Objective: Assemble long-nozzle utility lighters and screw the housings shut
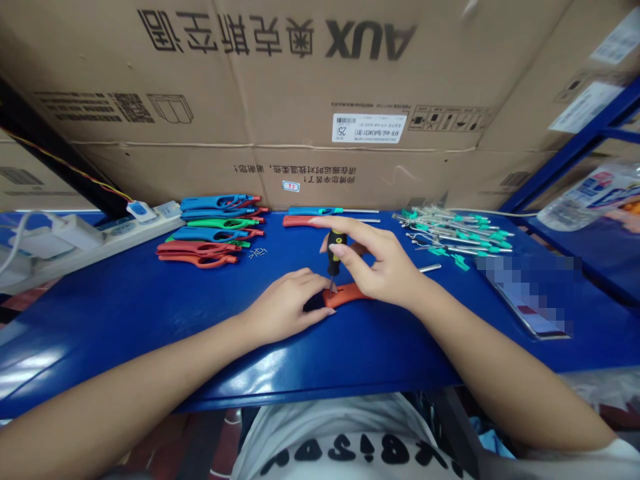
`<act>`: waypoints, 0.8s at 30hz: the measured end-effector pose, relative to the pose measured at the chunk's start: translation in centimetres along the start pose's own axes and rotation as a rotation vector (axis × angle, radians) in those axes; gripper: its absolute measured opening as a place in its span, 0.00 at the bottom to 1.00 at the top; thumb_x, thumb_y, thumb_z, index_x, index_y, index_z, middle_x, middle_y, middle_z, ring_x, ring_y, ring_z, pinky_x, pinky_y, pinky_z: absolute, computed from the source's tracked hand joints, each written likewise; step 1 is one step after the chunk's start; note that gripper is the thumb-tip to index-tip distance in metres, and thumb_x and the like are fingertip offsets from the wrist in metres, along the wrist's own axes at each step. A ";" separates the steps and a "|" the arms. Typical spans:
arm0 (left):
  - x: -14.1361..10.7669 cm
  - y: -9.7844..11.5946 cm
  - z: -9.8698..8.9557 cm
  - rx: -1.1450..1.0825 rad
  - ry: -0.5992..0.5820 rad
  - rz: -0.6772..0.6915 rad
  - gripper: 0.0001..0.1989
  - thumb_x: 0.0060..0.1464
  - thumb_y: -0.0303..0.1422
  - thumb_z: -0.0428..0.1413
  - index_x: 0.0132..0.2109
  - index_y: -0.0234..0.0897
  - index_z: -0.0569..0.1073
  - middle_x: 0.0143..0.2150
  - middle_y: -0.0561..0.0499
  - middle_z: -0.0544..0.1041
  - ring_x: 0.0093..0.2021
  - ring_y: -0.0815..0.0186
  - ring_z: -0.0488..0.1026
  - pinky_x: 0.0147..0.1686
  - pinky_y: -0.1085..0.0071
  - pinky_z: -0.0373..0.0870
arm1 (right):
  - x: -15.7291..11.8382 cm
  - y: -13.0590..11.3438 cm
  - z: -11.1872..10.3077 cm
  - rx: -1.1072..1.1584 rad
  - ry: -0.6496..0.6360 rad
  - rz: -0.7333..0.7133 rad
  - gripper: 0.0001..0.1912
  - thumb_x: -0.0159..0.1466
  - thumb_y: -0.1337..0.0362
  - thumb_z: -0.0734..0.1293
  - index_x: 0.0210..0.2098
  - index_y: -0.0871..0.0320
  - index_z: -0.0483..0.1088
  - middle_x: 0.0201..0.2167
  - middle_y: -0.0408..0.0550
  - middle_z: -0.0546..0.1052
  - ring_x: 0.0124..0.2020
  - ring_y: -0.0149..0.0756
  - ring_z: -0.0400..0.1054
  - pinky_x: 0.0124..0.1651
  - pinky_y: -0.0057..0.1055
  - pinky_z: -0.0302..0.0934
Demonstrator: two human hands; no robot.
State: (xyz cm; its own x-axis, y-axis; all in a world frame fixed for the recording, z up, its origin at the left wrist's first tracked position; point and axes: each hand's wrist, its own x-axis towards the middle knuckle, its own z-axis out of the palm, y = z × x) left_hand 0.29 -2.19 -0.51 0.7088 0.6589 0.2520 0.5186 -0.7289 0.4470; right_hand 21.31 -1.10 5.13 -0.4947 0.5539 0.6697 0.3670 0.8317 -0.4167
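My right hand (pixel 387 263) is wrapped round a small screwdriver (pixel 333 265) with a black and yellow handle. Its shaft points straight down onto an orange lighter handle (pixel 345 294) lying on the blue table. The fingers and thumb of my left hand (pixel 285 303) close on the left end of that lighter handle, close to the screwdriver's tip. A metal tube (pixel 430 268) shows beyond my right hand, in line with the handle; the join between them is hidden. Whether a screw sits under the tip is too small to tell.
Blue, green and red lighter handles (pixel 215 233) lie piled at left, beside loose screws (pixel 259 253). Two lighters with tubes (pixel 320 211) rest at the back. Metal tubes with green parts (pixel 460 230), a phone (pixel 530 300) and a power strip (pixel 120 230) flank them. A cardboard box (pixel 280 100) stands behind.
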 end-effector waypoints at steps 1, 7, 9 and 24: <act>0.0 0.0 0.0 -0.001 0.002 0.001 0.13 0.61 0.37 0.61 0.50 0.38 0.73 0.45 0.47 0.78 0.46 0.57 0.74 0.47 0.60 0.72 | 0.0 0.0 -0.1 -0.073 0.039 -0.022 0.16 0.72 0.59 0.62 0.57 0.55 0.70 0.47 0.49 0.80 0.41 0.34 0.76 0.46 0.33 0.71; 0.0 -0.1 0.0 0.000 -0.004 0.011 0.12 0.62 0.38 0.60 0.50 0.39 0.73 0.45 0.47 0.78 0.47 0.57 0.74 0.47 0.61 0.71 | 0.1 -0.4 -0.3 -0.029 0.006 -0.042 0.19 0.74 0.65 0.56 0.61 0.59 0.66 0.52 0.52 0.79 0.48 0.35 0.76 0.51 0.34 0.69; 0.0 -0.1 0.0 0.001 -0.010 0.006 0.12 0.62 0.37 0.60 0.50 0.39 0.73 0.45 0.47 0.78 0.47 0.57 0.74 0.47 0.60 0.71 | 0.1 -0.4 -0.2 0.066 -0.023 0.000 0.20 0.75 0.65 0.54 0.63 0.57 0.64 0.53 0.51 0.78 0.45 0.32 0.76 0.48 0.32 0.70; 0.1 -0.1 0.0 -0.011 0.000 0.022 0.14 0.62 0.38 0.59 0.52 0.38 0.73 0.51 0.44 0.78 0.51 0.55 0.74 0.51 0.57 0.70 | 0.0 -0.9 0.0 -0.229 0.103 -0.119 0.14 0.70 0.57 0.66 0.50 0.57 0.75 0.37 0.48 0.82 0.36 0.35 0.76 0.40 0.31 0.70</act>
State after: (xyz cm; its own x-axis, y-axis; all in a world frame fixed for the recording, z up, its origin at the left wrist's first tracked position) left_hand 0.32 -2.07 -0.58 0.7202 0.6424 0.2622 0.4974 -0.7415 0.4504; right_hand 21.00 -1.84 5.46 -0.4671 0.4359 0.7693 0.4851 0.8537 -0.1892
